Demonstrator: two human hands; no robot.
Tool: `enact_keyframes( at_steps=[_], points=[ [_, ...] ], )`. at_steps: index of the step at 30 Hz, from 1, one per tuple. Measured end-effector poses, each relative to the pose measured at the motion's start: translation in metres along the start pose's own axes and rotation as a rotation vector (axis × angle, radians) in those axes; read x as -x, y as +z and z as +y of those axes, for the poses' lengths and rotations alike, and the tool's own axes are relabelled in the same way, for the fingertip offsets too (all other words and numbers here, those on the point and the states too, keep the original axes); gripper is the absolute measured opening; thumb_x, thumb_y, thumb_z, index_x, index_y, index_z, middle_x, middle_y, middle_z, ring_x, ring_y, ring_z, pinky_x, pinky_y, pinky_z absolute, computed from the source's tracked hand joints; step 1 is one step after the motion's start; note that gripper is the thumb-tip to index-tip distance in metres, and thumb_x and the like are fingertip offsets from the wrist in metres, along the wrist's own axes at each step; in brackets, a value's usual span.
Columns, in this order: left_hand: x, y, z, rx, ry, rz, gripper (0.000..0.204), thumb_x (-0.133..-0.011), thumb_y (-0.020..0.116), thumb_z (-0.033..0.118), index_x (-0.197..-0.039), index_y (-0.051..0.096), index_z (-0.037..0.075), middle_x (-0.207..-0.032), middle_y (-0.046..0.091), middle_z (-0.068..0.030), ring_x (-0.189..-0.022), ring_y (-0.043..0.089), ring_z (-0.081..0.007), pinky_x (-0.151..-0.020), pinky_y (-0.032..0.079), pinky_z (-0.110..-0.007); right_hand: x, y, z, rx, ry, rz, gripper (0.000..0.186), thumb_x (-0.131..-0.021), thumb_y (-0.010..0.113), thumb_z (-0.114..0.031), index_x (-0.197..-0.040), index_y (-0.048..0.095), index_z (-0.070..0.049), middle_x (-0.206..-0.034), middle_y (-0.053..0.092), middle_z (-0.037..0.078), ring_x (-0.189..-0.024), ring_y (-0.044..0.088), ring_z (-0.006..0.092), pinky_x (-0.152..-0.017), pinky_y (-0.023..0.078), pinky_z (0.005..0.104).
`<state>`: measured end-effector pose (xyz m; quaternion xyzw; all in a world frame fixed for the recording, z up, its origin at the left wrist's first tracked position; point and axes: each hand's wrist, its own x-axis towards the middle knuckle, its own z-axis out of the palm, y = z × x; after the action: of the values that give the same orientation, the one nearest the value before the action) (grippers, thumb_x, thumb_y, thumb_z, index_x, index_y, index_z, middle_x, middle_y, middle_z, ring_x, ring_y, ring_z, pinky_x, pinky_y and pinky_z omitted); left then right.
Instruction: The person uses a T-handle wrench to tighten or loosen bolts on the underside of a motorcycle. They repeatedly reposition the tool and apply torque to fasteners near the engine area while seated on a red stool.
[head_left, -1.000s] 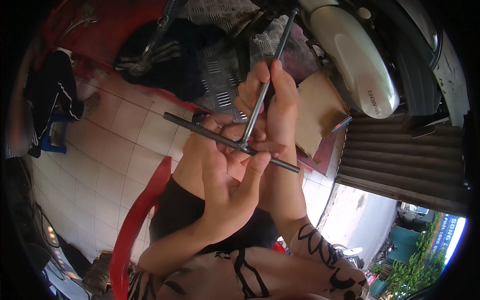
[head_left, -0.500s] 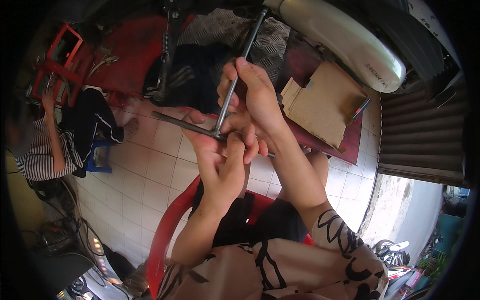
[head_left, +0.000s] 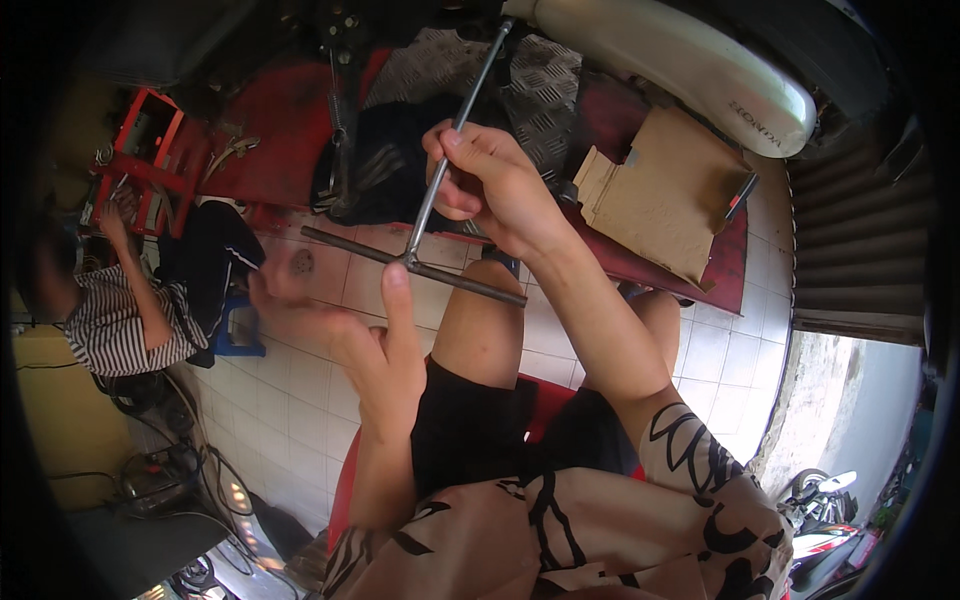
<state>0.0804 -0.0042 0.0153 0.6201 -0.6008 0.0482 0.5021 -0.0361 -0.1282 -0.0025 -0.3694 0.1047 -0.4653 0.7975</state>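
One right hand [head_left: 505, 190] grips one wrench [head_left: 424, 219]; one left hand [head_left: 372, 352] has fingers apart; one cardboard [head_left: 668, 195] lies near one red platform [head_left: 727, 272] corner.

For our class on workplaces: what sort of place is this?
Probably a motorbike repair shop: the right hand grips a T-handle wrench, and a silver exhaust muffler is close by.

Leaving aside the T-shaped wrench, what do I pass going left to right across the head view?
Striped shirt → blue stool → left hand → right hand → cardboard → ribbed metal panel.
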Motion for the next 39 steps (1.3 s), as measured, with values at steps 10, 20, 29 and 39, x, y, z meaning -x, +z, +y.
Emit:
enact_keyframes(
  at_steps=[10, 20, 29, 39],
  points=[
    [-0.038, 0.007, -0.029, -0.192, 0.67, -0.418, 0.044, -0.09, 0.049, 0.049, -0.081, 0.054, 0.006, -0.075, 0.054, -0.0094, -0.069, 0.056, -0.0279, -0.068, 0.046, -0.039, 0.004, 0.001, -0.002, -0.016, 0.045, 0.075, 0.027, -0.1, 0.047, -0.025, -0.082, 0.052, -0.005, -0.056, 0.045, 0.0, -0.045, 0.03, 0.005, -0.044, 0.023, 0.0212],
    [-0.028, 0.036, -0.017, -0.189, 0.836, -0.153, 0.022, -0.083, 0.051, 0.023, -0.072, 0.045, 0.006, -0.062, 0.049, -0.0093, -0.049, 0.05, -0.0254, -0.047, 0.042, -0.033, 0.014, 0.004, 0.0, -0.033, -0.033, 0.212, 0.03, -0.101, 0.043, -0.025, -0.079, 0.052, -0.007, -0.053, 0.041, -0.002, -0.046, 0.032, 0.0058, -0.043, 0.022, 0.0232],
    [0.017, 0.06, 0.016, 1.137, -0.461, -0.013, 0.045, -0.098, 0.037, 0.053, -0.079, 0.034, 0.013, -0.059, 0.02, 0.0036, -0.049, 0.017, -0.0057, -0.046, 0.018, -0.022, 0.005, -0.004, 0.012, -0.069, 0.043, -0.004, 0.025, -0.1, 0.046, -0.024, -0.085, 0.051, -0.005, -0.062, 0.037, -0.005, -0.05, 0.03, 0.0041, -0.045, 0.023, 0.0217],
    [0.028, 0.042, 0.048, 1.326, -0.792, -0.048, 0.047, -0.098, 0.029, 0.052, -0.114, 0.043, 0.01, -0.086, 0.049, -0.0063, -0.08, 0.053, -0.0232, -0.073, 0.045, -0.042, 0.012, -0.013, 0.004, -0.08, 0.057, -0.311, 0.027, -0.098, 0.053, -0.026, -0.094, 0.057, 0.001, -0.06, 0.042, -0.003, -0.052, 0.036, 0.004, -0.049, 0.031, 0.0203]
  ],
)
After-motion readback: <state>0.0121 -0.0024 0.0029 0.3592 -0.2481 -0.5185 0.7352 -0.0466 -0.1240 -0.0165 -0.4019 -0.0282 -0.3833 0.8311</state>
